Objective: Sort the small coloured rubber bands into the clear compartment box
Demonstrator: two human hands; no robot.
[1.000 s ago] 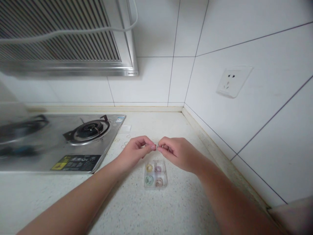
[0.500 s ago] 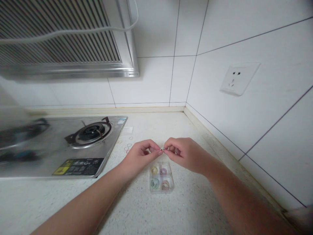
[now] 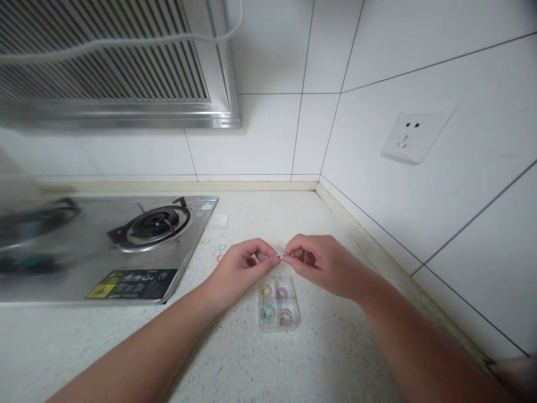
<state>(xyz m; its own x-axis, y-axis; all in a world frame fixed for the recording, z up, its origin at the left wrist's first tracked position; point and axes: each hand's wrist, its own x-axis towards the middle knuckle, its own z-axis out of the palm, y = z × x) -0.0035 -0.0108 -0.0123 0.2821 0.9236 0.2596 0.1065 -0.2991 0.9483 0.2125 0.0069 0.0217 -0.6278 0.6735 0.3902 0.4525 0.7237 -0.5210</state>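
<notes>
My left hand [image 3: 245, 267] and my right hand [image 3: 321, 263] meet fingertip to fingertip above the counter, both pinched on one small pale ring [image 3: 282, 257] held between them. Just below the hands lies a small clear box [image 3: 278, 304] with four compartments, each holding little coloured rings: yellow, pink, green and brown. Several loose rings [image 3: 218, 252] lie on the counter to the left of my left hand.
A steel gas hob [image 3: 126, 246] with a black burner fills the counter's left side. A range hood [image 3: 117, 61] hangs above it. White tiled walls meet in the corner, with a wall socket [image 3: 415, 134] on the right. A small clear lid [image 3: 218, 221] lies near the hob.
The view shifted slightly, so hands and box sit a little further right. Both hands stay pinched together over the box.
</notes>
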